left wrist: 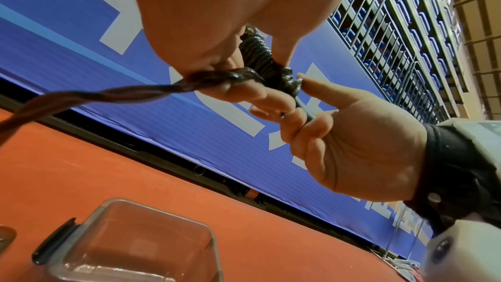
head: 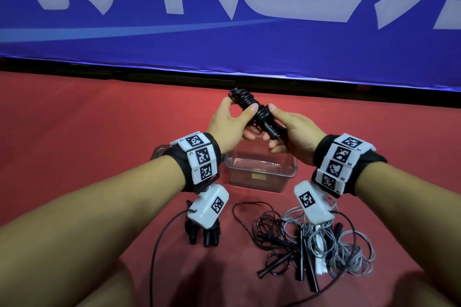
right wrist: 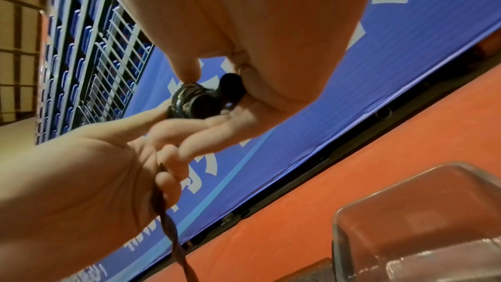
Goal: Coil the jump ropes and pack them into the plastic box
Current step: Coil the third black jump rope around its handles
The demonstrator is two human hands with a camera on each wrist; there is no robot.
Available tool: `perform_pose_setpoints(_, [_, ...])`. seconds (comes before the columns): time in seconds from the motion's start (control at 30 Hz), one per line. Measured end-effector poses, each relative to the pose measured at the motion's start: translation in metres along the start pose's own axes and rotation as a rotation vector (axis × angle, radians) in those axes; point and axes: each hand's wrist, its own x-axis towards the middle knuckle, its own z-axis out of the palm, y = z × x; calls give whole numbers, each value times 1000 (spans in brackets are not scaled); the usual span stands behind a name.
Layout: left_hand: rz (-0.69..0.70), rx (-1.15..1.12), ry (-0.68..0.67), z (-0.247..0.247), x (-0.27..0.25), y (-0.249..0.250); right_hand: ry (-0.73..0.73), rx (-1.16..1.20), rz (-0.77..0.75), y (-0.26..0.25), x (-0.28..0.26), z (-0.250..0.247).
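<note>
Plainly, both bare forearms reached forward side by side over the red cloth-covered floor (head: 74, 132), wrists banded with black straps carrying white coded tags. The left hand (head: 229, 123) was raised with its palm turned inward, fingers curled about the upper end of the black jump rope wound tightly round its own handles (head: 252, 109); its thumb pressed on the coils. From the left wrist view, a twisted tail of that rope ran out under the left fingers toward 8 o'clock. The right hand (head: 291, 137) met it from 3 o'clock, thumb tip on the coils and fingers cupped beneath the handle ends, so both hands were grasping the same bundle, held in the air above the far rim of the clear rectangular plastic box (head: 262, 172). That box sat open on the floor between the wrists, seemingly with nothing inside.

At 6 o'clock from the box lay a tangle of loose black and grey jump ropes (head: 311, 242), and at 7 o'clock another wound black rope bundle (head: 202, 233), half hidden by the white left wrist camera housing (head: 207, 207). A blue banner with large white lettering (head: 224, 7) stood across 12 o'clock, its characters cut off at the top. How many ropes made up the tangle I could not tell.
</note>
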Motion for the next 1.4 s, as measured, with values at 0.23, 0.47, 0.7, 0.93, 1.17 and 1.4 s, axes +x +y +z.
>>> perform_pose_setpoints(0.23, [-61,81,23,-5,4,-2,68,-39,-106,-1,3,5])
perform_pose_setpoints(0.47, [-85,48,-10,0,-6,2,130,-523,-325,12,12,-4])
perform_pose_setpoints(0.7, [-14,78,9,4,-9,6,217,-945,-537,17,11,-7])
perform_pose_setpoints(0.93, [101,89,6,-4,-7,3,48,-394,-293,11,8,1])
perform_pose_setpoints(1.17, [90,149,-80,-2,-10,5,-3,-6,61,2,4,0])
perform_pose_setpoints(1.4, [-31,106,-127,-1,-1,-3,146,-102,-149,8,8,-5])
